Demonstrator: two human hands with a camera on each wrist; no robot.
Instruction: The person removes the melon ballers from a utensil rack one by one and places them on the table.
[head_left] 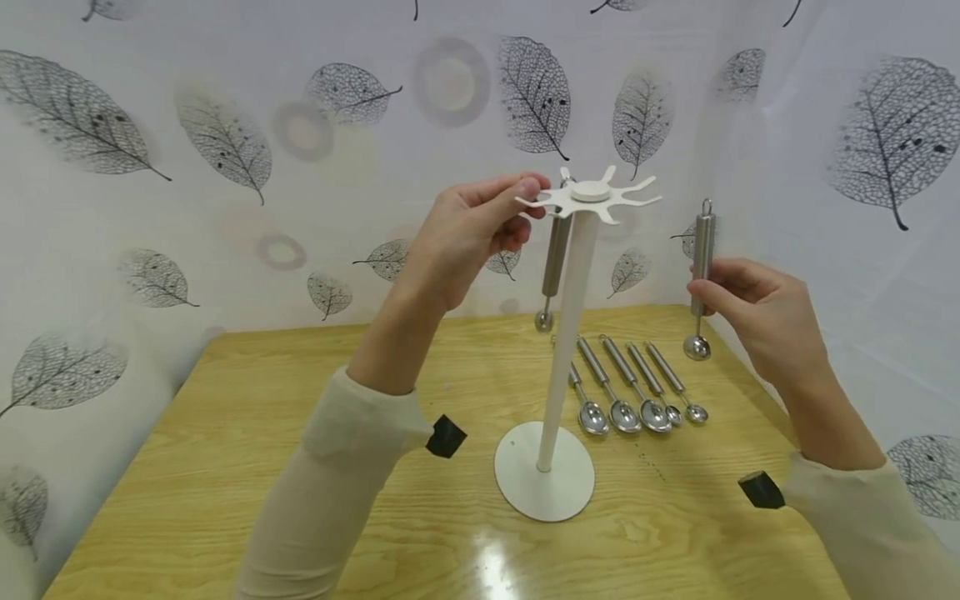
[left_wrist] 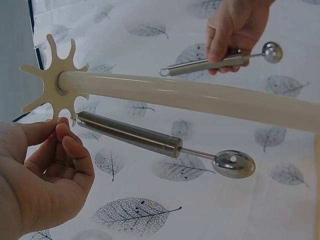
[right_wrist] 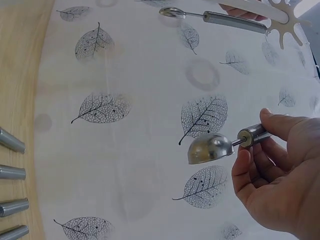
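A white utensil stand has a pronged top [head_left: 590, 193], a tall pole [head_left: 567, 333] and a round base [head_left: 544, 492]. My left hand [head_left: 476, 229] pinches one prong between thumb and fingers, at the stand's left. From a neighbouring prong hangs a metal scoop [head_left: 555, 258], handle up and bowl down, also plain in the left wrist view [left_wrist: 130, 132]. Off to the right, my right hand [head_left: 772, 321] grips a second metal scoop [head_left: 702, 242] by its handle, nearly upright with the loop on top. Its rounded bowl [right_wrist: 210, 148] shows close in the right wrist view.
Several metal spoons and scoops [head_left: 623, 417] lie in a row on the wooden table [head_left: 300, 467], right of the base, bowls toward me. A leaf-patterned curtain [head_left: 420, 167] hangs behind the table and along its right side.
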